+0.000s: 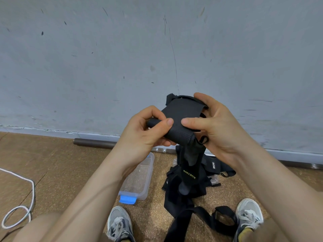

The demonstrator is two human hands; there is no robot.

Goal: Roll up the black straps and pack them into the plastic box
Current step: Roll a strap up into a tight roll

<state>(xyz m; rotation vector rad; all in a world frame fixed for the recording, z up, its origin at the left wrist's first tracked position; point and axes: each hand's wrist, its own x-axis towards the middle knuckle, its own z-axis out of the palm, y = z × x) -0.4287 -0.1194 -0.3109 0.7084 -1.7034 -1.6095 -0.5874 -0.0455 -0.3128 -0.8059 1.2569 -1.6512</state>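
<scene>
Two hands hold one black strap (180,117) up in the air, in front of the wall. At the far left a white cord (32,193) lies looped on the floor. Right of it, under the left forearm, stands the plastic box (150,172), near the person's feet. Above it the left hand (148,135) has thumb and fingers curled round the rolled end of the strap. The right hand (216,126) presses its thumb on the wide face and hooks its fingers over the far edge. The strap's tail hangs down to a heap of straps (189,187) on the floor, just right of the box. The webbing looks light, limp and a little springy, so the roll would likely loosen if let go. It is best pinched across the coil's two ends, with the tail kept taut.
</scene>
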